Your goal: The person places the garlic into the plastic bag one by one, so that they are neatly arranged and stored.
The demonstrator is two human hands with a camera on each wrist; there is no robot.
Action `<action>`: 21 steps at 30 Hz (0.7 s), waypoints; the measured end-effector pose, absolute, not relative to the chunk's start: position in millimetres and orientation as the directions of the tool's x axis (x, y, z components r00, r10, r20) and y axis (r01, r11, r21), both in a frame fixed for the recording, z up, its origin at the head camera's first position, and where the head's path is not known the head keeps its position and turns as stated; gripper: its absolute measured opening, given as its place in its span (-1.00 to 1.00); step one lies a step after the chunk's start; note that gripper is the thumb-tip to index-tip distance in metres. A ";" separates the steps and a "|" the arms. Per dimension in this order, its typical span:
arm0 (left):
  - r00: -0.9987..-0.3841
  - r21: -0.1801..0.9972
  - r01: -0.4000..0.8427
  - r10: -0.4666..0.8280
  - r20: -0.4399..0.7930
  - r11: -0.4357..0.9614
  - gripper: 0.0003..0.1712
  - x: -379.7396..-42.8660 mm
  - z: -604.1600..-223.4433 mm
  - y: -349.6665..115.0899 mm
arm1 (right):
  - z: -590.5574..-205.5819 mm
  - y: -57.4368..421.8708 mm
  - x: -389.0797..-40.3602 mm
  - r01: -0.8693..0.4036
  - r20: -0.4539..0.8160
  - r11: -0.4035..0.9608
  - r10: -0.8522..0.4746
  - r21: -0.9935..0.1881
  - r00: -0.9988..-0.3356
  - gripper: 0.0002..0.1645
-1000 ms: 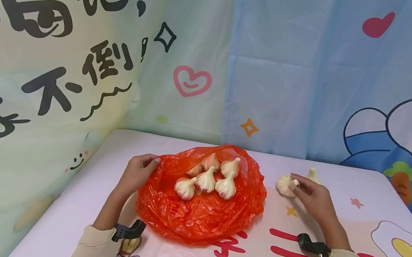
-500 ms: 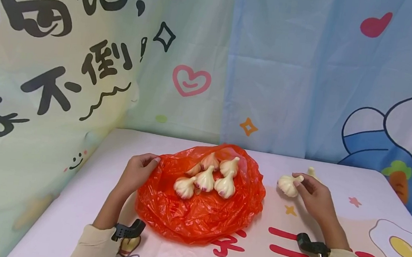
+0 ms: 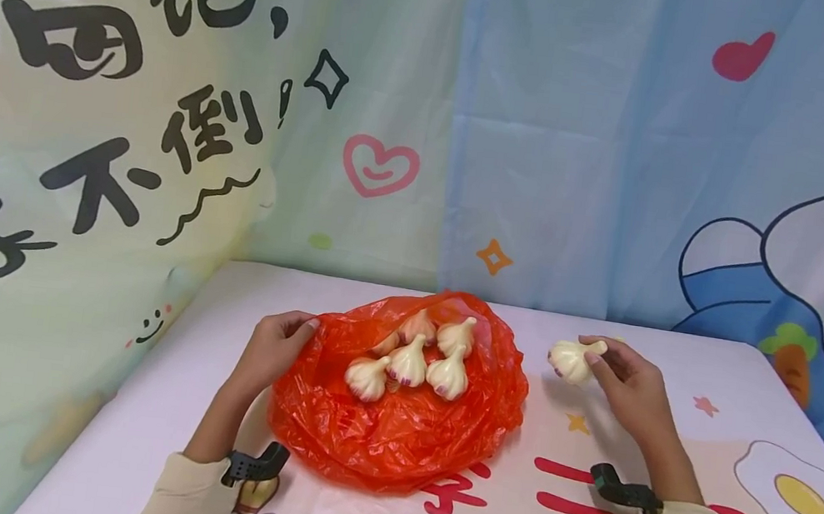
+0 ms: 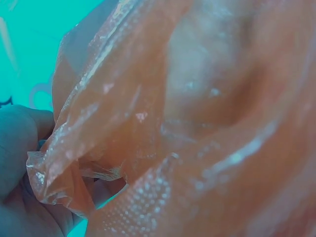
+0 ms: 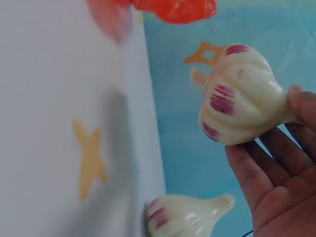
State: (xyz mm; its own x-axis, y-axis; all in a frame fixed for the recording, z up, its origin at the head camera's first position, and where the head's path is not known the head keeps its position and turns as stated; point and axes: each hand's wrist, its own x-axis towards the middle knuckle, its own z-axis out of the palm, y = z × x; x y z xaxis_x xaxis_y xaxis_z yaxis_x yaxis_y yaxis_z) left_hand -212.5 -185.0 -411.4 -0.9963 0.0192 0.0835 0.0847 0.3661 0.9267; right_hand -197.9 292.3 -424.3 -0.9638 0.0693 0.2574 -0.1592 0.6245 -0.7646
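Note:
A red plastic bag point(image 3: 392, 448) lies spread on the table with its mouth open, and several garlic bulbs point(image 3: 408, 361) sit inside it. At the bag's left edge, my left hand point(image 3: 280, 348) pinches the rim; the left wrist view shows the thin plastic point(image 4: 59, 182) between thumb and fingers. To the right of the bag, my right hand point(image 3: 625, 384) holds a garlic bulb point(image 5: 242, 94) by its stem, raised over the table with its purple-streaked base turned left. Another garlic bulb point(image 5: 182, 215) rests on the table behind that hand, mostly hidden in the head view.
The table point(image 3: 258, 283) has a printed cover with red lettering and a fried egg picture point(image 3: 794, 498). A printed cloth point(image 3: 545, 137) hangs along the back and left sides. Each wrist wears a black camera strap.
My right hand has lifted the garlic bulb off the table and shifted it slightly left. My left hand stays on the bag's rim.

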 end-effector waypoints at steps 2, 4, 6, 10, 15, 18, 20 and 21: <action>-0.996 0.928 0.083 0.016 0.083 0.363 -0.66 -212.0 -412.1 -184.8 | -421.1 288.2 -198.1 -0.195 0.288 0.623 0.052 -0.758 -0.956 -0.41; -0.996 0.929 0.084 0.016 0.084 0.360 -0.65 -211.8 -412.2 -184.7 | -417.7 283.7 -197.9 -0.222 0.310 0.618 0.037 -0.754 -0.950 -0.44; -0.996 0.927 0.085 0.014 0.085 0.365 -0.66 -211.6 -411.9 -184.6 | -413.4 278.7 -196.3 -0.243 0.323 0.607 0.025 -0.757 -0.946 -0.46; -0.996 0.921 0.089 0.017 0.090 0.378 -0.66 -211.4 -410.2 -183.9 | -403.1 269.2 -192.0 -0.281 0.340 0.583 -0.009 -0.762 -0.940 -0.49; -0.995 0.920 0.096 0.018 0.096 0.379 -0.67 -211.3 -410.1 -184.1 | -396.1 260.6 -191.0 -0.327 0.357 0.561 -0.059 -0.760 -0.932 -0.54; -0.995 0.923 0.098 0.018 0.098 0.373 -0.67 -211.5 -410.5 -184.8 | -394.2 256.7 -192.6 -0.352 0.367 0.547 -0.086 -0.760 -0.926 -0.56; -0.995 0.925 0.096 0.020 0.095 0.367 -0.66 -211.6 -410.8 -185.1 | -393.4 253.3 -193.5 -0.362 0.366 0.533 -0.102 -0.765 -0.925 -0.58; -0.995 0.926 0.094 0.021 0.093 0.366 -0.66 -211.7 -410.9 -185.3 | -392.9 251.3 -193.8 -0.365 0.364 0.524 -0.111 -0.769 -0.925 -0.59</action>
State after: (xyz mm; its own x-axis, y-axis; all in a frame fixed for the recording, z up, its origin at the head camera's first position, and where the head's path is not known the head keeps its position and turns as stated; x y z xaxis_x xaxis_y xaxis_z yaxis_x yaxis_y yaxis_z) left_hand -211.7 -185.3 -410.9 -0.9954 0.0208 0.0932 0.0944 0.3659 0.9259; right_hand -193.8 251.3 -392.9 -0.9249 -0.1111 0.3637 -0.3654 0.5244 -0.7691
